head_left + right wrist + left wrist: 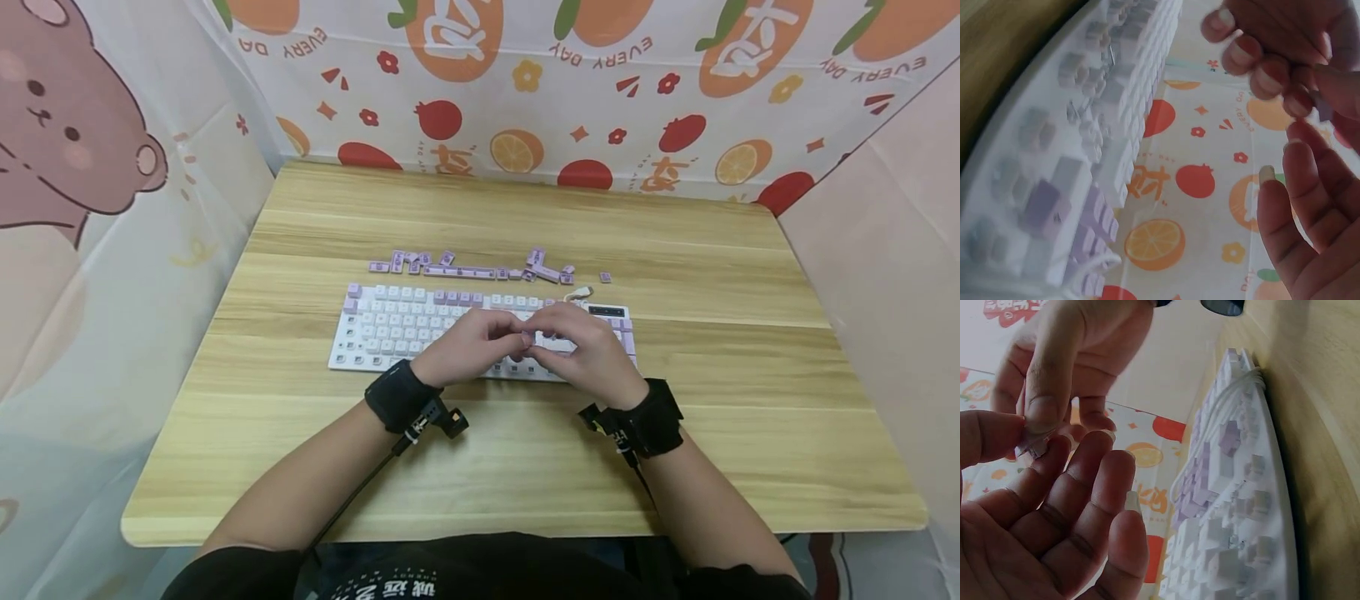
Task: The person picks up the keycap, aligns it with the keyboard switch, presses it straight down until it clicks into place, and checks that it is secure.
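Both hands meet above the right half of a white keyboard. Thumb and index finger of the left hand pinch a small purple keycap, its other fingers extended and slightly bent. At the same keycap, the right hand holds on with its thumb and fingertips. The fingers mostly cover the keycap in the head view; its edge shows between the fingertips in the right wrist view. White keycaps fill most of the keyboard, with purple ones at the corners and top row. Bare switches line its near edge.
Loose purple keycaps lie in a rough row behind the keyboard, including a long spacebar. A white cable rests at the keyboard's back edge, beside a small dark display. The wooden table ends at a printed curtain.
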Motion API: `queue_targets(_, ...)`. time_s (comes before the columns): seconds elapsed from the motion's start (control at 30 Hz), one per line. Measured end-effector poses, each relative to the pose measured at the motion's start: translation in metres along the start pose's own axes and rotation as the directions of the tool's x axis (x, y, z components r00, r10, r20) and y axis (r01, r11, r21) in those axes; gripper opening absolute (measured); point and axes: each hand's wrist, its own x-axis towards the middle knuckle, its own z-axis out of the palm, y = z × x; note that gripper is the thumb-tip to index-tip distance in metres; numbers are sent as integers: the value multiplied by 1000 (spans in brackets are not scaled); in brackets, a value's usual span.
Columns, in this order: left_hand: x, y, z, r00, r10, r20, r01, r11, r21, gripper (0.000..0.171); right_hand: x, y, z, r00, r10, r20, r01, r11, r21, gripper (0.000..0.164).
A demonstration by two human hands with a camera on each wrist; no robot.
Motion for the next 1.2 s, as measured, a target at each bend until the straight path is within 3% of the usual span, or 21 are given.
queue_targets(0.3,2,-2,5,998,-50,40,49,999,16,24,-6,-2,-8,999,-2,47,4,999,-52,21)
queue_targets(0.47,1,0,7,997,-42,59,42,999,8,29,-7,-2,-6,1000,9,18,-7,995,-99,16)
queue_targets(0.73,1,-3,9,998,-8,67,9,1000,-14,32,-10,1,-1,999,-40,-22,34,976,-214,14)
queue_targets(1.0,2,-6,12,996,7,83,-6,1000,-11,33,-13,0,-2,999,-32,-9,30,980,-197,17)
queue_targets(1.2,1,-8,15,997,-36,72,33,998,49,32,-14,6,-4,1000,-7,15,10,975,-221,14)
